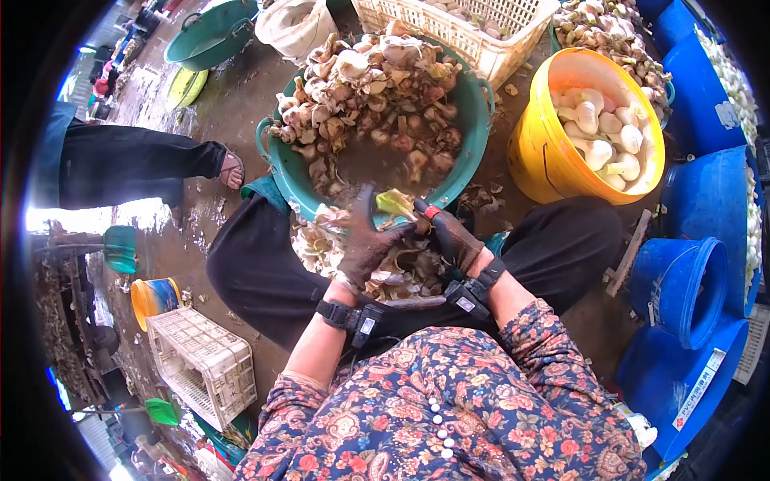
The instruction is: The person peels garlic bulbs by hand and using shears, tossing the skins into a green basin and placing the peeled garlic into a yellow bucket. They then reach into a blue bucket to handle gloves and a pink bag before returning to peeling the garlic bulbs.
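Note:
My left hand [370, 247], in a dark, dirty glove, is over a heap of papery garlic skins [321, 248] in my lap. One finger points up, apart from the others, which reach toward my right hand [454, 237]. That hand is also gloved, with a red band on a finger, and its fingers are closed at the end of a pale yellow-green garlic stalk [395, 204]. Whether a bulb is attached is hidden. Just beyond both hands stands a green tub [282, 178] of unpeeled garlic bulbs [353, 88].
A yellow bucket [525, 152] of peeled white garlic stands at front right. Blue buckets [670, 280] line the right side. Behind the tub are a cream crate [449, 32] and a white bucket [293, 28]. Another person's leg [136, 164] is at left, above a crate [200, 361].

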{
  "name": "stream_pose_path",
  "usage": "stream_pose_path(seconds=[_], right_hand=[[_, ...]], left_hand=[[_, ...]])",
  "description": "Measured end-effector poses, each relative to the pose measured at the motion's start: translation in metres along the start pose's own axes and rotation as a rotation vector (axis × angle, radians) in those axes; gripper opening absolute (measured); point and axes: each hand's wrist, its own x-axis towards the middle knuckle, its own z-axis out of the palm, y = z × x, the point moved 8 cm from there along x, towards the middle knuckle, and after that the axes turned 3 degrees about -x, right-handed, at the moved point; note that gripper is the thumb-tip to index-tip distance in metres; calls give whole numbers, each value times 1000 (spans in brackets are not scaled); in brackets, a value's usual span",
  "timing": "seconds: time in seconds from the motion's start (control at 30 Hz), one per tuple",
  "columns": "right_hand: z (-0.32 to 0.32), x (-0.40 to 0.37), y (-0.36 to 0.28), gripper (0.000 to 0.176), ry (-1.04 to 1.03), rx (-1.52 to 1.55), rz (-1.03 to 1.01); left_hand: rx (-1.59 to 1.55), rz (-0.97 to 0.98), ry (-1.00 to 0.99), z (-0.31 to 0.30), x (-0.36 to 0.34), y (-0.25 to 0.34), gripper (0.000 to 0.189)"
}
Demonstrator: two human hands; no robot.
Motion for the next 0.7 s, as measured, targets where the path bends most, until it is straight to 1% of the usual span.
stream_pose_path(seconds=[0.03,0.07,0.1,0.13,0.17,0.2,0.23,0.27,0.3,0.33,0.37,0.4,0.43,0.47,0.5,0.53,0.57,0.6,0.63,0.7], right_hand=[[-3,3,-3,46,50,-61,-2],[-7,17,4,49,82,-110,-85],[-14,25,18,49,76,-110,-86],[-10,22,15,50,57,-292,-78],[-3,16,7,50,39,-475,-70],[1,6,-8,48,69,-511,-141],[2,5,-10,48,67,-512,-145],[4,4,-10,43,41,-422,-160],[5,2,-10,39,13,-332,-169],[5,2,-13,36,-62,-385,-143],[8,-1,-20,36,-64,-388,-138],[19,-8,-31,40,-154,-269,-202],[30,-16,-45,45,-243,-148,-267],[38,-24,-53,55,-329,-101,-264],[40,-24,-56,55,-333,-102,-265],[43,-25,-57,55,-352,-64,-258],[45,-26,-58,55,-372,-26,-250],[36,-19,-51,56,-279,-112,-263],[38,-21,-47,56,-284,-115,-264],[41,-41,-72,58,168,-1118,-792]], left_hand=[[239,150,182,-18,1,25,58],[244,150,183,-25,3,27,58],[384,161,-82,-12,5,26,52],[518,169,-349,4,2,20,45],[519,168,-344,5,0,13,45],[382,73,-370,10,-4,-4,38],[244,-20,-397,12,-5,-13,32],[246,-20,-397,11,-5,-17,32],[-31,-183,-391,9,-8,-30,26],[-310,-343,-377,9,-13,-40,23],[-592,-501,-354,11,-16,-39,21],[-739,-622,-349,10,-22,-35,24],[-750,-598,-336,6,-23,-36,27],[-512,-342,-293,-7,-20,-27,27],[-270,-86,-246,-16,-21,-15,28],[-269,-87,-241,-16,-23,-18,28],[-428,-188,-223,-14,-26,-26,25],[-588,-288,-202,-11,-28,-34,25],[-589,-286,-196,-15,-28,-37,25],[145,142,-178,-32,-24,-15,27]])
